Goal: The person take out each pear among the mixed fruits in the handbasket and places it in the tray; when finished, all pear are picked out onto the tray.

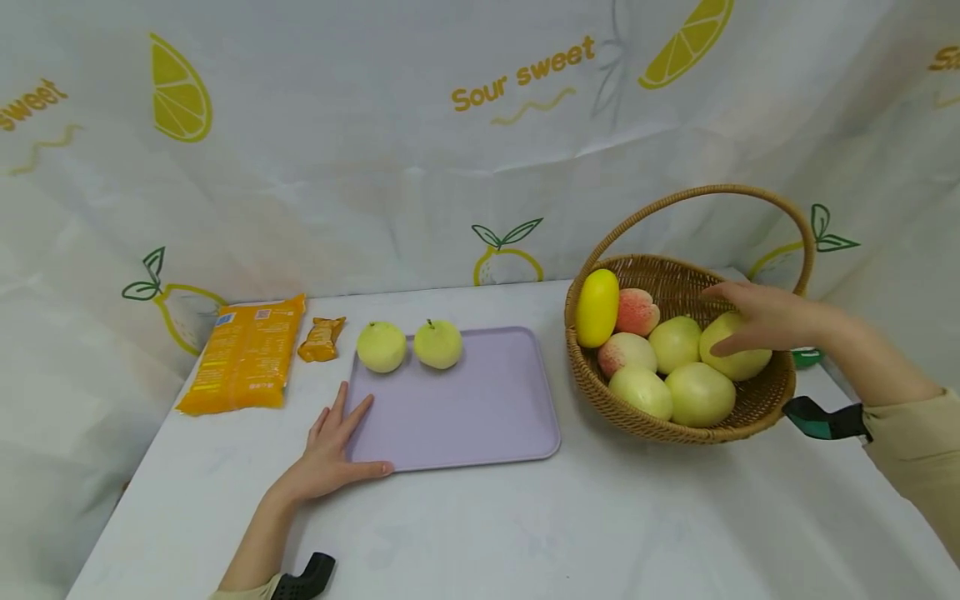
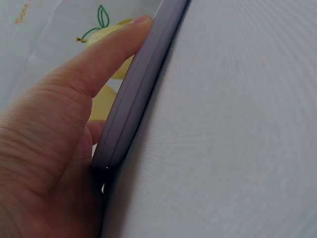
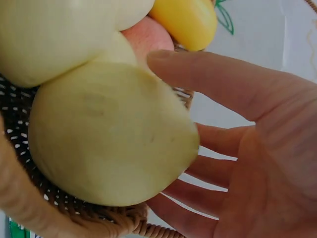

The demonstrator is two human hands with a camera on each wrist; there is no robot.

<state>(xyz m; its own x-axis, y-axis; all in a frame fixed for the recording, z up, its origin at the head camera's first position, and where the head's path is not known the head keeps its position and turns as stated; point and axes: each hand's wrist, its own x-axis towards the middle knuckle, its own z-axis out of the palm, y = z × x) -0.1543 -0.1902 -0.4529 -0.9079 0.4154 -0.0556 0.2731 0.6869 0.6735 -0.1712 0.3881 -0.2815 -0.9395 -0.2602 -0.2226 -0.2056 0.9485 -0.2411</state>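
My left hand (image 1: 326, 458) rests at the near-left corner of a lilac tray (image 1: 480, 400), fingers spread along its left side and thumb on the near rim. Two yellow-green pear-like fruits with short stems, one left (image 1: 382, 347) and one right (image 1: 438, 344), sit at the tray's far left. Over the right side of a wicker basket (image 1: 678, 435), my right hand (image 1: 772, 317) reaches around a large pale green round fruit (image 3: 114, 134). Its thumb and fingers are spread on either side; whether they touch the fruit I cannot tell.
Also in the basket are a yellow oval fruit (image 1: 597, 308), peaches (image 1: 637, 312) and several pale green fruits (image 1: 701, 395). The tall handle (image 1: 705, 191) arches over them. An orange snack bag (image 1: 247, 357) and a small wrapped snack (image 1: 322, 339) lie left of the tray.
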